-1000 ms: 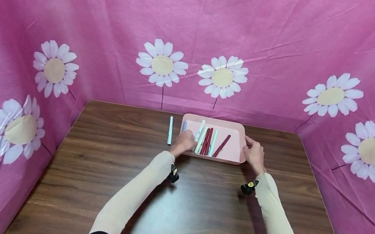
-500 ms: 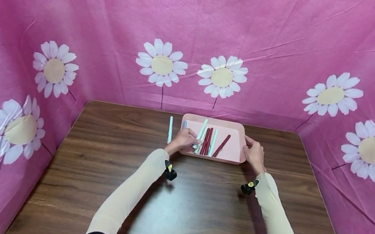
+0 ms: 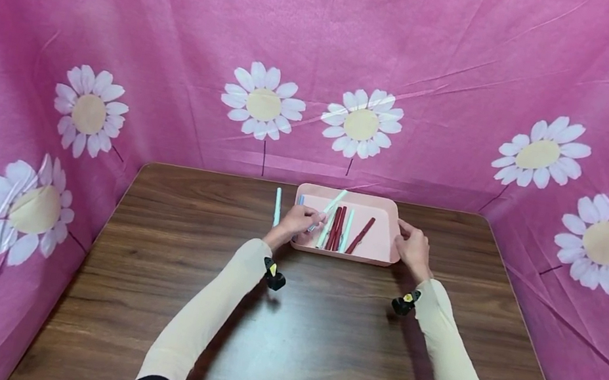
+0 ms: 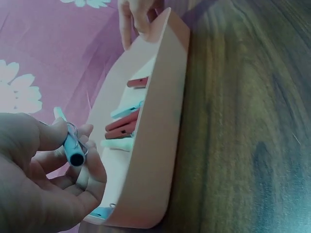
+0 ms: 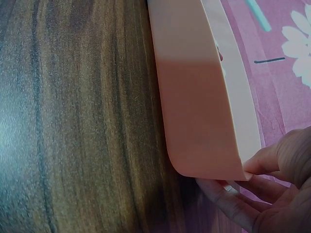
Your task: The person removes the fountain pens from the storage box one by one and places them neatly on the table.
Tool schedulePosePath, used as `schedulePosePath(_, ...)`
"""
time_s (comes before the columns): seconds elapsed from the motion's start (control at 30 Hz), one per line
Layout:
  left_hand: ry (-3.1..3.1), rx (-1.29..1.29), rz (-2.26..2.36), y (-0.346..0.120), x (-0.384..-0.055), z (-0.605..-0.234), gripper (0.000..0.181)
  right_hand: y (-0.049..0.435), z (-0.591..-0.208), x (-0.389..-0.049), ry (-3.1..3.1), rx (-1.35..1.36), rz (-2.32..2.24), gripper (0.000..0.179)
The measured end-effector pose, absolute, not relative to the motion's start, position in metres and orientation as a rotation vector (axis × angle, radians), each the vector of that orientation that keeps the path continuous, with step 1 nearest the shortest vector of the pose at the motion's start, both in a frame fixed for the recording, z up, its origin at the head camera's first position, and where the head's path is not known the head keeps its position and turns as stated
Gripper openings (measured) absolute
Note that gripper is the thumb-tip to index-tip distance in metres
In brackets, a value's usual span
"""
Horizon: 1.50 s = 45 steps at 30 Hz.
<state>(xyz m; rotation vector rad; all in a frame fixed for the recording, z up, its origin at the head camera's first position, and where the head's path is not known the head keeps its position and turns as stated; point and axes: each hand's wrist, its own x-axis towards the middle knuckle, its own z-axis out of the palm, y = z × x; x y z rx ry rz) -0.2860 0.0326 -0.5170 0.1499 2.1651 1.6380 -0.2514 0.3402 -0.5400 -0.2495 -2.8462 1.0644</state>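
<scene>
The left hand (image 3: pixel 298 219), bent low over the tray (image 3: pixel 382 245) a second ago, is now drawn a little to the left, turned so that thumb and fingers show pinching the mint pen (image 3: pixel 335 201). That pen leans far more steeply to the right, its upper end now overlapping the tray's back rim. The loose pale-blue pen (image 3: pixel 277 204) beside the tray has its lower end newly hidden by the hand.
</scene>
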Motion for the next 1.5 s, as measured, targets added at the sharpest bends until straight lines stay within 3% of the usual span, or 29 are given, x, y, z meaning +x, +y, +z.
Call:
schedulePosePath(0.33, 1.954, 0.158, 1.658, 0.02, -0.292, -0.513, 0.031, 0.339, -0.541, -0.252, -2.846, -0.247, 1.083, 0.054)
schedulePosePath(0.53, 2.009, 0.196, 1.64, 0.014, -0.29, -0.509, 0.037, 0.34, -0.539, -0.252, -2.844, -0.248, 1.14, 0.053)
schedulePosePath(0.9, 2.209, 0.276, 1.76, 0.013, -0.293, -0.507, 0.03, 0.339, -0.537, -0.252, -2.847, -0.259, 1.146, 0.052)
schedulePosePath(1.23, 2.278, 0.081, 1.729, -0.008, -0.299, -0.502, 0.028, 0.342, -0.54, -0.253, -2.838, -0.254, 1.148, 0.053)
schedulePosePath(1.5, 2.14, 0.065, 1.659, -0.033, -0.302, -0.5, 0.03, 0.343, -0.539, -0.254, -2.856, -0.264, 1.15, 0.053)
